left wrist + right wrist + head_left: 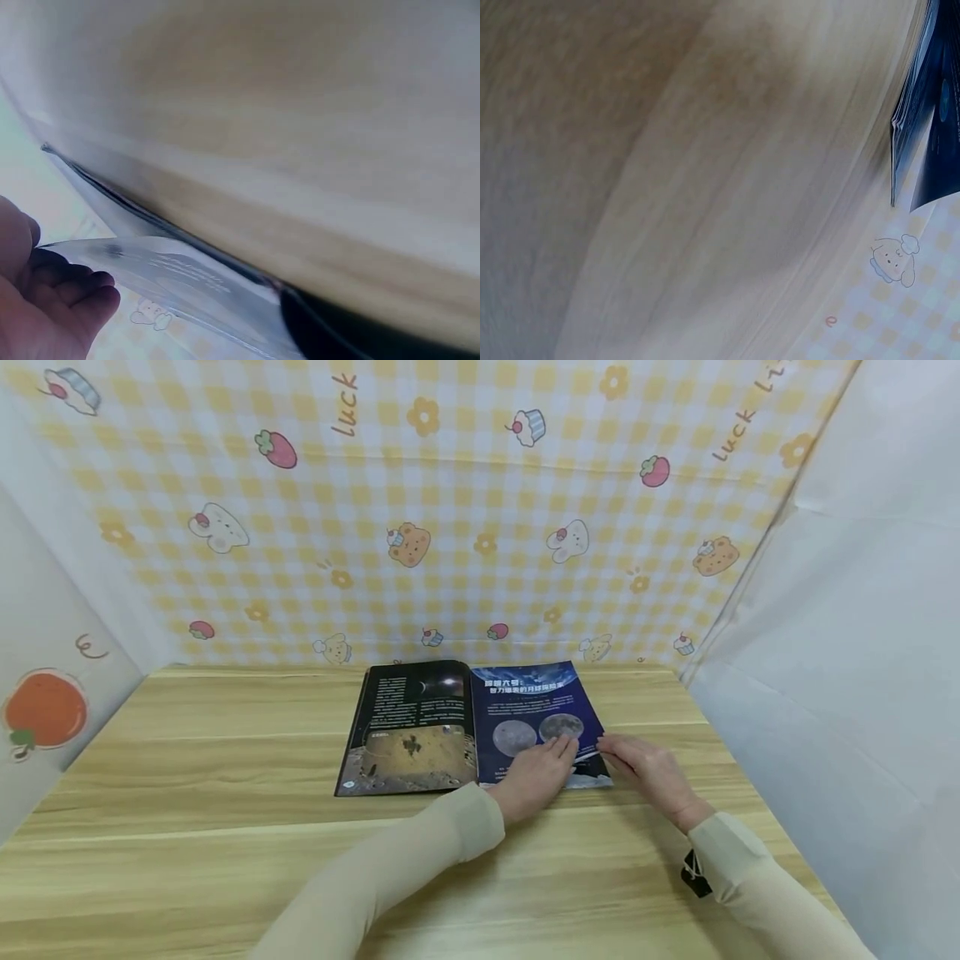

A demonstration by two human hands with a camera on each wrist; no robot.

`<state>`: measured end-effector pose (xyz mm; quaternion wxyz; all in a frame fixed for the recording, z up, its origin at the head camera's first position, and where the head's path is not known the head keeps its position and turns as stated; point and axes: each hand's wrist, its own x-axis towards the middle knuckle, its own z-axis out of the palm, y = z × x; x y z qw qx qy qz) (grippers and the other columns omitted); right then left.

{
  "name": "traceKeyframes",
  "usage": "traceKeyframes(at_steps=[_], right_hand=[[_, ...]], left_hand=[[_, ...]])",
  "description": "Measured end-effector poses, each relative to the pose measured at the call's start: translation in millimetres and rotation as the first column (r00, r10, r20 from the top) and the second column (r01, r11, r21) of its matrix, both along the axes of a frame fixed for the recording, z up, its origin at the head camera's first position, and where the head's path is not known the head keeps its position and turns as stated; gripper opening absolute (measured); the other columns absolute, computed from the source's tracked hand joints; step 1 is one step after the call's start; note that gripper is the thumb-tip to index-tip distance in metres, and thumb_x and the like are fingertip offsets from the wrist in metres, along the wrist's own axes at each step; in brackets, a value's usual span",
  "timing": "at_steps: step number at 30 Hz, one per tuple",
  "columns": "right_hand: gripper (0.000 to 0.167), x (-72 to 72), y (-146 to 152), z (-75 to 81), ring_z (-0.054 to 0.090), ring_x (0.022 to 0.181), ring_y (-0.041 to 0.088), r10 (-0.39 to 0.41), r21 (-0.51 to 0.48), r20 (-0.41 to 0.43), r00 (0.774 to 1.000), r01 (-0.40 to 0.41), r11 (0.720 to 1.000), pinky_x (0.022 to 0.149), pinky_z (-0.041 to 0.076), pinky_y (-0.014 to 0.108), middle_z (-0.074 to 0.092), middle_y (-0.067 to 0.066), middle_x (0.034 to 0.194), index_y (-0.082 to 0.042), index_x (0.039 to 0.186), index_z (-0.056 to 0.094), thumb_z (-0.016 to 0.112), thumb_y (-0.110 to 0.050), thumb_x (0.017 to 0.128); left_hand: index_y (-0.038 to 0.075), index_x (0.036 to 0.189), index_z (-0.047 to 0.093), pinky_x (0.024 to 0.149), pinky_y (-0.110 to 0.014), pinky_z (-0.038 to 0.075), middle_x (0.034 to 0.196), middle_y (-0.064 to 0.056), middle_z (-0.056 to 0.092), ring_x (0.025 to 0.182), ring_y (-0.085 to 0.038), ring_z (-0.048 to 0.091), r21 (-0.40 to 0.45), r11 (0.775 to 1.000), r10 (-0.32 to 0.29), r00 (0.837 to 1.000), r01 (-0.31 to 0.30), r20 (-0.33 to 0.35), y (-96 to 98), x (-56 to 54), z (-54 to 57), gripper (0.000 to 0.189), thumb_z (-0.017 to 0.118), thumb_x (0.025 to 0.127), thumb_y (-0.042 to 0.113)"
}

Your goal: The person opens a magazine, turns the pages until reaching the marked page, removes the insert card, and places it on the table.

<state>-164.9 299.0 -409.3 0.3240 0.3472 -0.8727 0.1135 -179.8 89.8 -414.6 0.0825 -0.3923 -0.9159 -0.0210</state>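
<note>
- By the right hand [651, 770], the loose edge of the right-hand page [517, 702] is pinched — thumb and curled fingers closed on it, as far as can be judged.
- Across that same page the left hand [536, 775] is laid, fingers stretched out, nothing clamped.
- In the left wrist view the page is seen bowed up, its edge caught at the fingers.
- A page turn seems to be under way, barely begun; next, the left hand needs to be raised and the sheet carried over, uncreased, onto the left-hand page [416, 756].
- Beneath it all, the magazine [473, 727] is spread open on the wooden table [225, 760] — its far edge set near the checked backdrop [480, 468].
</note>
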Motion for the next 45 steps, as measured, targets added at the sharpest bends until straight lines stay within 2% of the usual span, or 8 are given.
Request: traceKeyframes(at_steps=[10, 15, 23, 29, 32, 35, 38, 45], right_hand=[[0.032, 1.0, -1.3, 2.0, 0.069, 0.088, 0.029, -0.013, -0.011, 0.031, 0.999, 0.013, 1.0, 0.074, 0.055, 0.037, 0.071, 0.015, 0.099, -0.001, 0.098, 0.069, 0.076, 0.007, 0.068], [0.042, 3.3, -0.5, 1.5, 0.066, 0.093, 0.036, -0.103, -0.041, 0.163, 0.981, 0.111, 0.993, 0.078, 0.054, 0.044, 0.067, 0.022, 0.107, 0.005, 0.115, 0.06, 0.071, 0.008, 0.075], [0.048, -0.2, -2.7, -5.8, 0.054, 0.116, 0.041, -0.134, 0.13, 0.514, 0.847, 0.078, 0.988, 0.095, 0.045, 0.049, 0.053, 0.026, 0.129, 0.005, 0.125, 0.056, 0.068, -0.018, 0.086], [0.054, -1.3, -1.9, -9.8, 0.048, 0.121, 0.043, -0.121, 0.178, 0.625, 0.771, 0.01, 0.984, 0.099, 0.041, 0.05, 0.049, 0.028, 0.133, 0.009, 0.128, 0.051, 0.066, -0.024, 0.087], [0.054, -2.1, -1.1, -9.3, 0.047, 0.123, 0.043, -0.122, 0.176, 0.655, 0.745, 0.006, 0.984, 0.1, 0.04, 0.051, 0.048, 0.027, 0.135, 0.009, 0.129, 0.051, 0.065, -0.024, 0.088], [0.055, -2.9, -1.0, -7.5, 0.046, 0.123, 0.044, -0.126, 0.183, 0.675, 0.726, 0.001, 0.983, 0.101, 0.039, 0.052, 0.046, 0.028, 0.136, 0.009, 0.13, 0.05, 0.064, -0.026, 0.089], [0.056, -3.5, -2.3, -4.4, 0.045, 0.124, 0.044, -0.133, 0.19, 0.689, 0.712, -0.001, 0.982, 0.101, 0.039, 0.052, 0.046, 0.028, 0.136, 0.009, 0.129, 0.05, 0.064, -0.026, 0.089], [0.048, -6.1, -3.9, -1.7, 0.049, 0.12, 0.044, -0.134, 0.21, 0.677, 0.724, -0.015, 0.978, 0.098, 0.042, 0.05, 0.049, 0.028, 0.132, 0.01, 0.126, 0.053, 0.064, -0.019, 0.089]], left_hand=[[0.007, 0.141, 0.042, 0.099, -0.027, 0.045, 0.139, -0.008, 0.05, 0.126, -0.019, 0.051, -0.008, 1.0, 0.019, 0.998, -0.02, -0.067, 6.7, -6.4, 1.6, 0.04, 0.036, 0.101, 0.011], [0.003, 0.145, 0.032, 0.089, -0.027, 0.051, 0.135, -0.007, 0.054, 0.117, -0.017, 0.058, 0.012, 1.0, 0.026, 0.993, -0.024, -0.117, 4.7, -11.8, 1.1, 0.051, 0.047, 0.096, 0.005], [0.002, 0.15, 0.006, 0.082, -0.029, 0.055, 0.134, -0.011, 0.055, 0.113, -0.021, 0.06, 0.021, 0.995, 0.102, 0.995, -0.102, -0.009, -0.4, -23.1, -3.3, 0.079, 0.058, 0.092, 0.008], [0.004, 0.151, 0.003, 0.065, -0.029, 0.056, 0.124, -0.01, 0.062, 0.085, -0.019, 0.068, 0.075, 0.989, 0.134, 0.99, -0.131, -0.041, -4.7, -31.9, -5.7, 0.079, 0.056, 0.093, 0.006], [0.011, 0.152, 0.001, 0.083, -0.031, 0.054, 0.14, -0.014, 0.047, 0.108, -0.025, 0.061, 0.079, 0.988, 0.139, 0.987, -0.133, -0.085, -6.2, -36.5, -7.2, 0.082, 0.057, 0.092, 0.005], [0.023, 0.153, 0.006, 0.107, -0.038, 0.037, 0.155, -0.016, 0.019, 0.139, -0.031, 0.03, 0.023, 0.992, 0.126, 0.983, -0.124, -0.131, -7.9, -39.2, -9.5, 0.084, 0.06, 0.09, 0.005], [0.032, 0.15, 0.02, 0.115, -0.042, 0.022, 0.159, -0.01, 0.005, 0.145, -0.032, 0.009, -0.115, 0.989, 0.068, 0.981, -0.089, -0.181, -10.0, -39.0, -11.3, 0.071, 0.056, 0.094, 0.01], [0.024, 0.147, 0.034, 0.118, -0.039, 0.014, 0.157, -0.001, 0.018, 0.145, -0.024, 0.012, -0.359, 0.933, -0.033, 0.983, -0.034, -0.178, -8.6, -31.9, -9.3, 0.049, 0.041, 0.1, 0.037]])
